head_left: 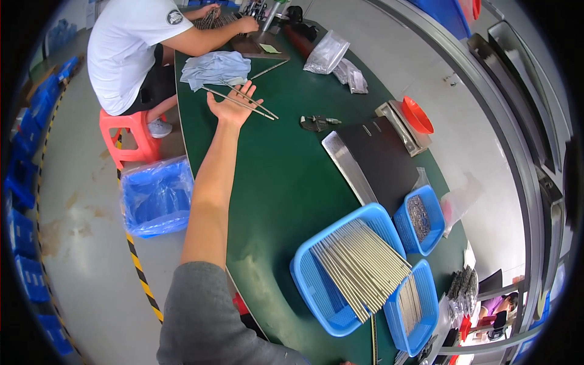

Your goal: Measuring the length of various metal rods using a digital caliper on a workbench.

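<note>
Only the person's left arm shows, reaching far across the green worktop (274, 182); the right hand is out of the picture. The left hand (233, 108) lies palm up with its grip spread, fingers fanned, touching a few thin metal rods (243, 101) that lie loose and crossed on the worktop just by a crumpled pale blue cloth (214, 68); whether any finger curls under a rod cannot be made out. Beyond the cloth a co-worker in a white shirt (131, 42) sits on a red stool (131, 137), hands at a small press (261, 27) whose top is cut off by the rim. The worktop's near left edge curves along the forearm, and beside it on the floor stands a bin lined with a blue plastic bag (157, 196). Open green surface lies between the hand and the large blue basket (316, 286) full of pale rods (359, 264) near the lower edge. Two smaller blue baskets sit just beside it, one with small dark parts (418, 216), one with more rods (410, 304). A dark flat board (380, 155) lies between these and a scale carrying an orange bowl (417, 115). Clear plastic bags (328, 53) lie at the far end; their contents are too blurred to tell.
</note>
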{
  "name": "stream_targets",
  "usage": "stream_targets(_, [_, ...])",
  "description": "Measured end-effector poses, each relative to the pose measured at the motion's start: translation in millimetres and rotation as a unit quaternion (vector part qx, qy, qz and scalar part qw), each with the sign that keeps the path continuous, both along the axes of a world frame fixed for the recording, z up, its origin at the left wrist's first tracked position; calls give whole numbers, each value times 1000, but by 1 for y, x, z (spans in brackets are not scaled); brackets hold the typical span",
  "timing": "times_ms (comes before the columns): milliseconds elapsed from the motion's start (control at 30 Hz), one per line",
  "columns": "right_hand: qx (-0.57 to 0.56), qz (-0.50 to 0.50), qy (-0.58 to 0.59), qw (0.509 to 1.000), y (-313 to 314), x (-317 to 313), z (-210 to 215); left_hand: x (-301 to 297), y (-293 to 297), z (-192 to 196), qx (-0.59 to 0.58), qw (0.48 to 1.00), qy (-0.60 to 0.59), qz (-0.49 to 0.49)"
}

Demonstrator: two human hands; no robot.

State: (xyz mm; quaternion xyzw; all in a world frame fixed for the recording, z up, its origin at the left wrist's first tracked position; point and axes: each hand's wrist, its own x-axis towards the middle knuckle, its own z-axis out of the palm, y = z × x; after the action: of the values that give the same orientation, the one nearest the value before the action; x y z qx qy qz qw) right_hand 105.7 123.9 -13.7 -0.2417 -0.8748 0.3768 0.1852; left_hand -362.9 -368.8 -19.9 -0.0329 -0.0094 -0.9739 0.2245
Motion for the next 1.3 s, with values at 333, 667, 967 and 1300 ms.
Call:
stream_targets(333, [145,-24,-66,987,-2,-2,4,-33,5,-3,-148,976,-160,0])
stream_targets(667, [227,-49,-44,972,-7,-4,-2,-25,12,4,-277,946,-166,-10])
stream_targets(967, [275,-113,-112,948,-14,-8,1,-25,14,2,-321,930,-176,5])
stream_targets(1300, [235,-112,-113,959,-24,-12,13,-31,14,-1,-330,921,-206,13])
